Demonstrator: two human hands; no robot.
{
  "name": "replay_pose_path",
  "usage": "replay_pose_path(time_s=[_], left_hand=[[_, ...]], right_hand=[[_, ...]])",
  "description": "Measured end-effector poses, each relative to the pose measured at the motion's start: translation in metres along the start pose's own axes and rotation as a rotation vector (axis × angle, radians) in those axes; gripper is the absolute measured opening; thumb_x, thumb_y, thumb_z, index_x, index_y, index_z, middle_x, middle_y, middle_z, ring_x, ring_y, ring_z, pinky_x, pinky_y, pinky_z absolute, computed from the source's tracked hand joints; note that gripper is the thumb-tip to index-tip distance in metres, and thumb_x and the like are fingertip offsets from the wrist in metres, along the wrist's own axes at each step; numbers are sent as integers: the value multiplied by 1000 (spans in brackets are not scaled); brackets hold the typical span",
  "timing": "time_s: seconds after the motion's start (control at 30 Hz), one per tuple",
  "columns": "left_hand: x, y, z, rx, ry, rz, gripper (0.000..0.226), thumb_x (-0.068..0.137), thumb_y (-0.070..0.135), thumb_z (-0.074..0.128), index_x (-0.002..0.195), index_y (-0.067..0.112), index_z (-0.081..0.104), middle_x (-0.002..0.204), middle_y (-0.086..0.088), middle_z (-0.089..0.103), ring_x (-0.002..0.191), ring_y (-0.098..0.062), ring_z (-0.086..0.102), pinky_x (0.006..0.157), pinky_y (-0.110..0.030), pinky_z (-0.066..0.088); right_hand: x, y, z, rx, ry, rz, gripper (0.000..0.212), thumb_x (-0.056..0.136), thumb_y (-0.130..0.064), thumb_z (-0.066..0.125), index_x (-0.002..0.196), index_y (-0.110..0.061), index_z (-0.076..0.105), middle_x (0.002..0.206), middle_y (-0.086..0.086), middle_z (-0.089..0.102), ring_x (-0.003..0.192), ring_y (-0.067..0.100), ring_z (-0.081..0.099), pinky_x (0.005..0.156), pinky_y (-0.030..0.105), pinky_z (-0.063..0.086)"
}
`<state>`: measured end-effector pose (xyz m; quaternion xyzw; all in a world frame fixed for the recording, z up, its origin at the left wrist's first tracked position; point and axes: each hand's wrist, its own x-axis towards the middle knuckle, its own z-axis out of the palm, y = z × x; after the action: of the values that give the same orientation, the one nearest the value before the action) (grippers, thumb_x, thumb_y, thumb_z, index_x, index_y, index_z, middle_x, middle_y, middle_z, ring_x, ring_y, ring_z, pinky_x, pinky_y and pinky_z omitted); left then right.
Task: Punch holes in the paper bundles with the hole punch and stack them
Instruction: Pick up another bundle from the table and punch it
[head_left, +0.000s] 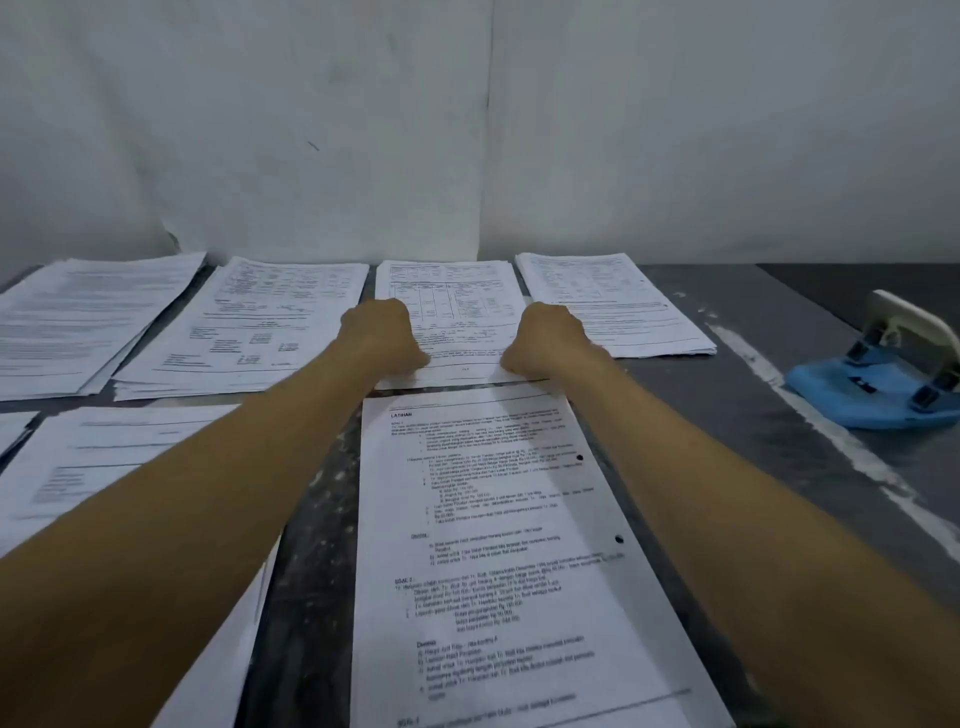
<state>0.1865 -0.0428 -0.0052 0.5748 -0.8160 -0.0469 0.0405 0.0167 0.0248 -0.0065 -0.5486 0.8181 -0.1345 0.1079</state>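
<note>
Nearest, at 6 o'clock on the counter (779, 332), lies a printed bundle headed "LATIHAN" (498, 545) with two punched holes along its right edge, so at least this one looks done and laid down as the start of a stack. At 8 o'clock sits another sheaf (119, 467), its punching impossible to tell. Further out, four bundles line the far edge from 10 to 1 o'clock; no holes show on them (they appear to be the work left).

Both arms reach to the bundle at 12 o'clock (452, 291). The left hand (382, 332) grips its left edge, fingers curled under, and the right hand (548, 338) grips the right edge likewise, each grip closed round the paper, probably to lift it. The blue hole punch (878, 379) rests at 3 o'clock, untouched.
</note>
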Motion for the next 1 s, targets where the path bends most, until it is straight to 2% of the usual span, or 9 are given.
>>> replay_pose_path(time_s=[0.07, 0.13, 0.3, 0.43, 0.5, 0.6, 0.67, 0.83, 1.0], left_hand=[[4, -1, -1, -9, -26, -16, 43, 84, 44, 75, 79, 13, 45, 73, 1, 47, 82, -21, 54, 71, -30, 44], [6, -2, -3, -34, -39, -15, 45, 83, 46, 77, 92, 10, 50, 76, 0, 48, 87, -22, 55, 72, -30, 43], [9, -5, -6, -38, -66, -61, 71, 80, 53, 77, 125, 4, 51, 120, -10, 60, 114, -27, 58, 89, -32, 47], [13, -10, 0, -108, -66, -97, 74, 75, 53, 82, 123, 6, 53, 121, -11, 60, 113, -27, 56, 81, -32, 46], [13, -10, 2, -114, -66, -88, 74, 74, 52, 82, 123, 6, 52, 122, -12, 59, 115, -28, 55, 84, -33, 47], [16, -7, -5, -77, -110, -75, 77, 74, 51, 82, 127, 6, 50, 126, -12, 58, 118, -29, 55, 94, -35, 48], [21, -4, -16, -80, -168, -78, 80, 75, 48, 84, 131, 5, 47, 130, -12, 54, 121, -30, 53, 99, -37, 47], [42, 4, -27, -154, -237, -86, 84, 83, 46, 77, 144, 2, 39, 141, -13, 45, 124, -28, 48, 99, -35, 43], [72, 6, -19, -135, -174, -139, 98, 69, 55, 84, 141, 3, 41, 143, -13, 48, 133, -34, 46, 110, -45, 41]], right_hand=[[5, -2, -2, -6, -17, 20, 17, 84, -16, 61, 73, -14, 49, 78, 1, 56, 67, 15, 52, 52, 23, 41], [10, -3, -4, 12, -42, 46, 13, 82, -15, 62, 75, -13, 52, 77, 1, 57, 65, 15, 53, 55, 24, 43], [10, -10, -16, 67, -165, 126, 22, 81, -15, 73, 77, -12, 52, 80, 4, 58, 67, 18, 54, 60, 27, 45], [10, -15, -12, 82, -127, 124, 6, 78, -8, 68, 82, -10, 63, 76, 4, 65, 59, 19, 55, 53, 24, 43], [9, -18, -10, 39, -70, 98, 5, 77, -6, 64, 76, -11, 61, 70, 1, 64, 58, 17, 56, 54, 24, 45], [8, -23, -7, -59, -13, 60, 12, 80, -10, 59, 72, -15, 52, 75, -1, 57, 78, 20, 56, 83, 31, 50], [10, -25, -7, -102, -14, 63, 13, 80, -12, 61, 74, -16, 50, 81, 0, 57, 84, 21, 56, 91, 33, 47], [20, -22, -12, -107, -89, 123, 26, 76, -15, 78, 75, -13, 51, 80, 1, 57, 71, 17, 53, 70, 29, 46], [27, -17, -12, -49, -130, 151, 33, 74, -17, 83, 77, -11, 51, 81, 3, 56, 81, 21, 58, 67, 29, 47]])
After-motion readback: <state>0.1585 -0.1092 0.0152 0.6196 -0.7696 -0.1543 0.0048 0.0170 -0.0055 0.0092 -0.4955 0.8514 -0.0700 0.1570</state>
